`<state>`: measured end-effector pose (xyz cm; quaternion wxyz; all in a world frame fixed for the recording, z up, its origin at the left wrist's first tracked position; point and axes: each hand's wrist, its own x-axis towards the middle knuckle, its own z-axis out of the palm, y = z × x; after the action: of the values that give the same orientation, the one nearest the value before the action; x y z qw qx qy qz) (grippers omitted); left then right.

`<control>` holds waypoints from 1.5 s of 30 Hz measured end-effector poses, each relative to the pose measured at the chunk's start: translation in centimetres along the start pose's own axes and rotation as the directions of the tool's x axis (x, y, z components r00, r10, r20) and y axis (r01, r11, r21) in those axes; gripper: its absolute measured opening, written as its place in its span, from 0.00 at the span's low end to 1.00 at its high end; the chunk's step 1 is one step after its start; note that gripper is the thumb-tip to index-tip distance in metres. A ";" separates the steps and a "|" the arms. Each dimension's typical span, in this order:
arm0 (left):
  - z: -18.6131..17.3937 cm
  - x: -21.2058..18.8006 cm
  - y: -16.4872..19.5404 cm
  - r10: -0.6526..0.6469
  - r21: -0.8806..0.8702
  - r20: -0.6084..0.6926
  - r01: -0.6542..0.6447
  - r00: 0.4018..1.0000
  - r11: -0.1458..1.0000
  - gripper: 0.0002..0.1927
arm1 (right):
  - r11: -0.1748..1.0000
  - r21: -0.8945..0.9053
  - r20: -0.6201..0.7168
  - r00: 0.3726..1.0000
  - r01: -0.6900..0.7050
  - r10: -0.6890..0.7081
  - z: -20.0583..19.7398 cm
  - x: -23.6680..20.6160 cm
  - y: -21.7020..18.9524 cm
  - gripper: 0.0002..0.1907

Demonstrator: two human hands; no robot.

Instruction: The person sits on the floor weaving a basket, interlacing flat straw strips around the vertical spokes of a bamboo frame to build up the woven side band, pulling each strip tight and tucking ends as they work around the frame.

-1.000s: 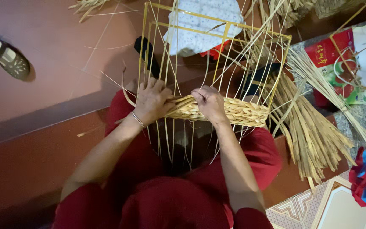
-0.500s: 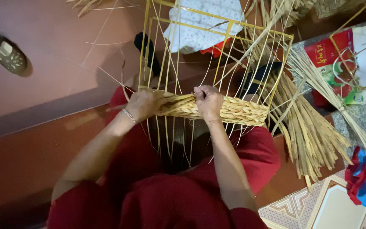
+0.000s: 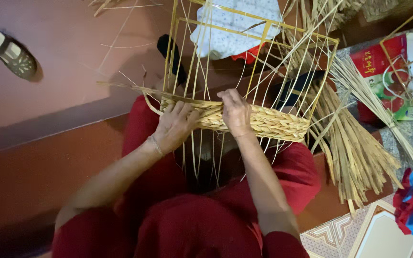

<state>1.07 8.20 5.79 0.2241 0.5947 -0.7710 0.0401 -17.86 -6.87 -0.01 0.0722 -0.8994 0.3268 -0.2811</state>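
Hands are pressed to the work, right on the woven straw band (image 3: 259, 119) that wraps the yellow wire frame (image 3: 249, 57), and that frame is propped across the red-clad lap (image 3: 283, 172). Left hand (image 3: 175, 126) is laid over the band's left end, fingers curled down around the plaited edge and closed on it, a thin bracelet (image 3: 156, 145) seen at the wrist. Right hand (image 3: 236, 112) is set just beside it, nearer the middle, fingers bent over the top of the band and pinched onto the weave; whether a loose strand is held inside that grip cannot be told. Upright straw spokes (image 3: 194, 57) are threaded up through the frame above the band and trail below it. A bundle of loose straw (image 3: 354, 153) is spread on the floor to the right, near the frame's corner. A white patterned cloth (image 3: 237, 28) is seen behind the frame, a sandal (image 3: 10, 52) lies well apart at far left, and a red printed bag (image 3: 383, 62) sits at right.
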 end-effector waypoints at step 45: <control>-0.5 6.1 2.0 -0.488 -0.870 0.050 0.278 0.871 0.407 0.07 | 0.902 0.294 0.042 0.948 -0.315 0.317 -1.5 1.7 -1.9 0.08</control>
<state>-1.84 3.44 9.10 0.5716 0.5572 -0.5003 -0.3354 -16.60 -6.39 2.56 0.2499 -0.8124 0.4223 -0.3148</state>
